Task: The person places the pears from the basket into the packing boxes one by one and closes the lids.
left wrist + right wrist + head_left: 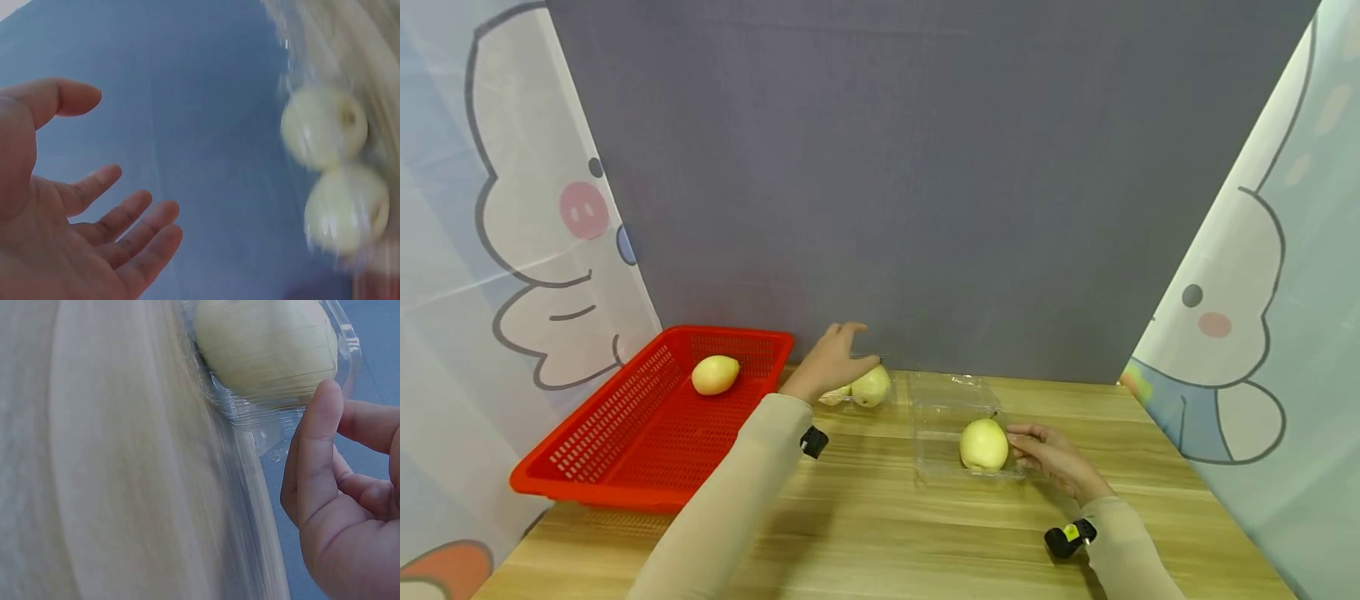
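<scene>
Plastic box [891,396] near the tabletop's [880,533] back edge holds two pears [334,169], front box [934,446] one; basket [606,493] pear [715,376] seems left. Your left hand's [837,364] fingers spread apart; your right hand [1054,458] touches front box, grip unclear

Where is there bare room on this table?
Bare tabletop lies between left sleeve and right sleeve, and between right hand and right curtain. Crowded: clear container with one fruit; two fruits by the left hand.
</scene>
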A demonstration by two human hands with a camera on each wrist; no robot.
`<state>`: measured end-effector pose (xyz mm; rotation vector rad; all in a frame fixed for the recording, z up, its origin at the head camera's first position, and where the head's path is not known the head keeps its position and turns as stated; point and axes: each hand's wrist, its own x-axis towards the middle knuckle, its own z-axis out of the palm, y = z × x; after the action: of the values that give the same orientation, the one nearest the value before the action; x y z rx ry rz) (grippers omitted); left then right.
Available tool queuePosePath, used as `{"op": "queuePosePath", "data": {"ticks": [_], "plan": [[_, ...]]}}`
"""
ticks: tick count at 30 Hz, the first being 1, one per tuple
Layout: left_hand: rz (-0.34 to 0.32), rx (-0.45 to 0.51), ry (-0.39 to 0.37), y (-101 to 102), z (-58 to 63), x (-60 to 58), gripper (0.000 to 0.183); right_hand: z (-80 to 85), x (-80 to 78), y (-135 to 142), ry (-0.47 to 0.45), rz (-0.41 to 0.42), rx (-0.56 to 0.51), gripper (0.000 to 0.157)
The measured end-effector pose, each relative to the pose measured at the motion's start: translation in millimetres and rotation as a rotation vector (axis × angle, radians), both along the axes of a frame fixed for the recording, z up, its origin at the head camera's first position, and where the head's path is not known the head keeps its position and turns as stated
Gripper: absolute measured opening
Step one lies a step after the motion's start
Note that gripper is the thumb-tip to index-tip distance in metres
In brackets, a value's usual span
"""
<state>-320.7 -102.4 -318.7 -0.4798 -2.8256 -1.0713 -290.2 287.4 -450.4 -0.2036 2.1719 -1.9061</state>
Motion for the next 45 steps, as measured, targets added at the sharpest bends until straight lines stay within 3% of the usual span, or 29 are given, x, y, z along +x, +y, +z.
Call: {"op": "queuePosePath", "data": {"ticks": [11,20,33,45], "plan": [[0.06,0.006,0.029,-66,24.6,-2.0,0.065,-0.3,0.8,0,0.007,0.01,-0.009,0.056],[0.122,-0.058,0.06,-107,30.2,-3.8,0.06,-1.1,0.6,1,0.0,-0.006,-0.003,0.054],[0.087,-0.131,0.054,-167,19.8,-8.2,0.056,-2.2,-2.3,1,0.002,0.008,-0.007,0.057],[0.088,-0.181,-0.012,-196,-1.3,-15.1,0.054,-3.9,-2.4,2,0.01,0.013,0.004,0.058]]}}
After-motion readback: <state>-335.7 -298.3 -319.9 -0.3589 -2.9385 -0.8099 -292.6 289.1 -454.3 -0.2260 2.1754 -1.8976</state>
